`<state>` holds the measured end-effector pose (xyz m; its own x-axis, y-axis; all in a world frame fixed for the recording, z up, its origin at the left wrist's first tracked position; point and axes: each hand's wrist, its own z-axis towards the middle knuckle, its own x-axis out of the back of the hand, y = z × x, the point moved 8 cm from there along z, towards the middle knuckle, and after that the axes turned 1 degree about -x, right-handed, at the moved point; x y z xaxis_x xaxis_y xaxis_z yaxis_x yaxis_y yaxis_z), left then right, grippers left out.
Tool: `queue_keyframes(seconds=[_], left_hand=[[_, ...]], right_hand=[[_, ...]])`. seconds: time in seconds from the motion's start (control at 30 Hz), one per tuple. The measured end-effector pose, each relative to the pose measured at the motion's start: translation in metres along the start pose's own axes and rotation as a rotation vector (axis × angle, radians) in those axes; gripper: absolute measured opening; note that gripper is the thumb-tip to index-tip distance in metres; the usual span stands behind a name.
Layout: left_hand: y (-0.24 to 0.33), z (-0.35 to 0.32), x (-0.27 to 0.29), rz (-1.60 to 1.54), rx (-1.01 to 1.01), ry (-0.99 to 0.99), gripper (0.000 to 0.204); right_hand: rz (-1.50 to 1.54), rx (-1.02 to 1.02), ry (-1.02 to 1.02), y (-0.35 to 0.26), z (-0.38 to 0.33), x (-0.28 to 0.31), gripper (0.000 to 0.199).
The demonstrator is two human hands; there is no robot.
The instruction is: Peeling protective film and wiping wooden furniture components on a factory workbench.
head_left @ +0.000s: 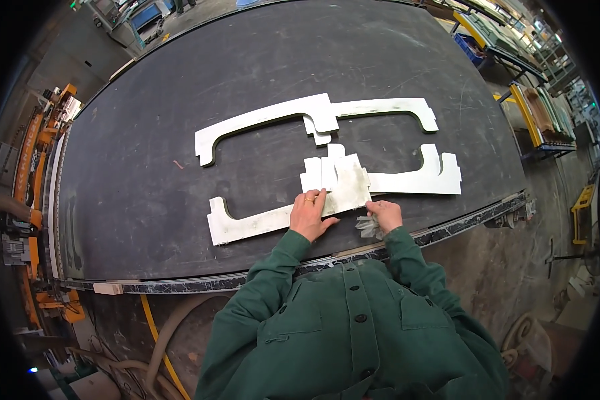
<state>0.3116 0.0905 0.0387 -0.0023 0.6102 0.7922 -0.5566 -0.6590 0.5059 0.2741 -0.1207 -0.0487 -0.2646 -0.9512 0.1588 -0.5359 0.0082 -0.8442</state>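
White flat cut-out pieces with curved inner edges lie on a dark table in a rough open frame shape. My left hand (307, 215) rests flat, fingers stretched and thumb apart, on the lower left white piece (247, 225) where it meets the smudged white middle piece (348, 187). At that middle piece's lower right corner my right hand (386, 215) is closed in a pinch. What its fingertips hold is too small to make out. Crumpled clear strips (368, 227) lie beside this hand. The lower right white piece (413, 183) adjoins the middle piece.
Farther back on the dark table (140, 153) lie an upper left white piece (267, 114) and an upper right one (383, 107). Orange machinery (30, 160) stands along the left. Yellow-framed racks (527, 117) with stacked sheets are at right. A thick hose (173, 333) runs below.
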Motion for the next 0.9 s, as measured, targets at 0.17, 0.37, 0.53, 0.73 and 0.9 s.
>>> queue_keyframes(seconds=[0.17,0.37,0.53,0.73,0.9], left_hand=[[0.0,-0.002,-0.009,0.016,-0.028,-0.007,0.062],[0.016,-0.018,-0.013,-0.059,-0.028,-0.04,0.059],[0.046,-0.033,-0.019,-0.147,-0.105,-0.075,0.06],[0.058,-0.043,-0.043,-0.183,-0.153,-0.227,0.059],[0.057,-0.044,-0.05,-0.191,-0.153,-0.284,0.06]], right_hand=[[0.085,0.0,0.093,0.002,-0.006,-0.003,0.018],[0.197,0.019,0.203,0.016,-0.039,0.011,0.012],[0.257,-0.006,0.283,0.025,-0.078,0.039,0.011],[0.201,-0.055,0.387,0.048,-0.09,0.056,0.011],[0.185,-0.057,0.43,0.051,-0.089,0.056,0.013]])
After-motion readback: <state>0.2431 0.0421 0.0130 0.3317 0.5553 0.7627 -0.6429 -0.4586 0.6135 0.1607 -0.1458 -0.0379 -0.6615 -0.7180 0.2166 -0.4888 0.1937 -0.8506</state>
